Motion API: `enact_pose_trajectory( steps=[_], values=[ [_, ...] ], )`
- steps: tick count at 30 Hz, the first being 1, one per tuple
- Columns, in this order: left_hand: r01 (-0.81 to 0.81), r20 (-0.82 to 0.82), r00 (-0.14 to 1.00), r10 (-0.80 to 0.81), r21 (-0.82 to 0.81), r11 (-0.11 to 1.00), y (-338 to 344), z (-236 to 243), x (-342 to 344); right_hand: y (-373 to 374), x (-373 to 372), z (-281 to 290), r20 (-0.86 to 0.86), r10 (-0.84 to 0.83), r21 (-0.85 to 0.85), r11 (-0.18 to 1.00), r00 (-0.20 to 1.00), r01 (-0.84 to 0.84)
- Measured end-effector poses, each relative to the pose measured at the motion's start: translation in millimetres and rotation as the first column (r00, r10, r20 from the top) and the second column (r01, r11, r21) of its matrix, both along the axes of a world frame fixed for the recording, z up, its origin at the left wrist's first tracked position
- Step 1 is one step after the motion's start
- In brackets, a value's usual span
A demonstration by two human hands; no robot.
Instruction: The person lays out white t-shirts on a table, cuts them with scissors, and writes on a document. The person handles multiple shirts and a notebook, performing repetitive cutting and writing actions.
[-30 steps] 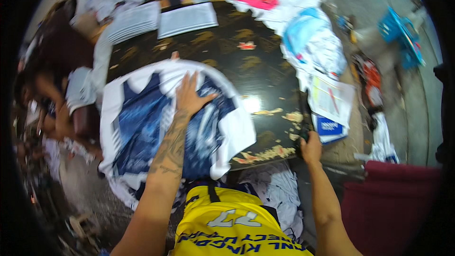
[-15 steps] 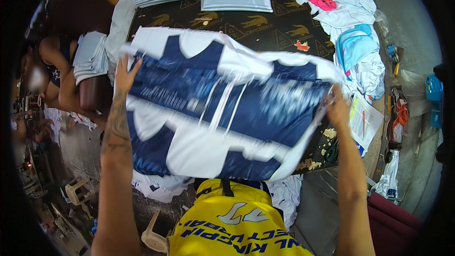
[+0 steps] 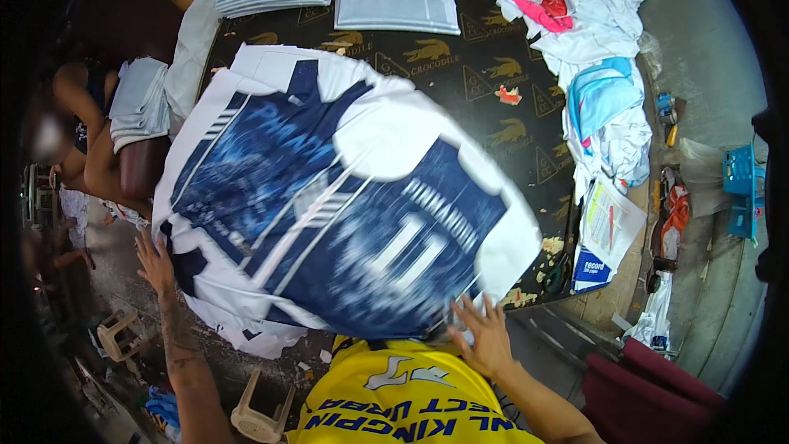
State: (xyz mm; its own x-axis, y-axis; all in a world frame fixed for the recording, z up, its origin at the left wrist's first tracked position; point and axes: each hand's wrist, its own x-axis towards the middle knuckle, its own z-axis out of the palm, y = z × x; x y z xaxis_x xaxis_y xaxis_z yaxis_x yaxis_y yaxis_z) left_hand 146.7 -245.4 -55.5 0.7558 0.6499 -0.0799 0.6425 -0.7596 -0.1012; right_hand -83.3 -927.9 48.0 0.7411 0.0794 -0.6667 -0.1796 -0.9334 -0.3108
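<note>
Fabric [image 3: 345, 197], white with navy jersey print, now lies lowered on the black gold-patterned desk [image 3: 468, 115], seemingly being laid out.
Left grip [image 3: 154, 265] is wide and free, fabric just to its right; right grip [image 3: 483, 339] is at the near edge, whether pinching I cannot tell.

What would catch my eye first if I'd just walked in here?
Probably the big navy-and-white printed fabric, spread over the near left part of the dark table, with the left hand by its left edge and the right hand at its near edge. Next, perhaps, the bright yellow shirt at the bottom centre, then the blue plastic basket at the far right.
</note>
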Motion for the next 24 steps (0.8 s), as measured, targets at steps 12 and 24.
enact_pose_trajectory(
  steps=[12, 24],
  values=[
    [0.433, 0.147, 0.899, -0.412, -0.166, 0.886, -268, -44, 288, -89, 145, -60, 0.441, 0.235, -0.522, 0.852, 0.866, 0.035],
    [0.330, 0.143, 0.938, -0.317, -0.084, 0.940, -236, -4, 196, -20, 114, -79, 0.207, 0.084, -0.365, 0.931, 0.975, -0.003]
  ],
)
